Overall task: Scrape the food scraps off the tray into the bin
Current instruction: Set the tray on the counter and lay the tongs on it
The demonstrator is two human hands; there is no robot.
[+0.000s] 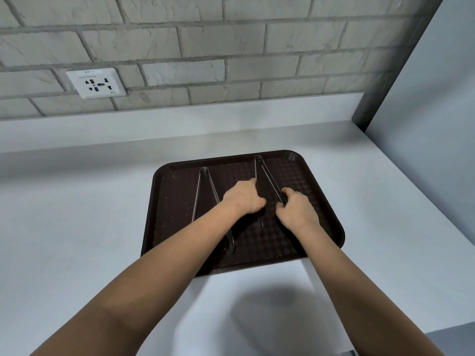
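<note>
A dark brown tray (316, 201) lies flat on a pale counter (77, 214), its near edge hanging a little over the counter's cut-out front. Fine crumbs (156, 227) speckle its surface, thickest along the left rim and the near edge. No bin is in view, so I cannot tell which way the scraps must go.

Two pairs of tongs rest on the tray, both with the hinge at the far end and the arms opening toward the person, so their long axes run far to near. The left tongs (203, 186) lie untouched, just left of the left forearm. The right tongs (262, 173) sit between the two hands.

The left hand (243, 197) is curled, knuckles up, its fingers at the left arm of the right tongs; whether it truly grips that arm is hidden by the hand itself. The right hand (298, 210) is curled round the right arm of the same tongs, thumb toward the middle.

Both hands are equally near this pair, one on each arm. In my judgement the next move is either squeezing the arms together or lifting the tongs, after which the tray must be cleared of both tools or tilted for scraping
</note>
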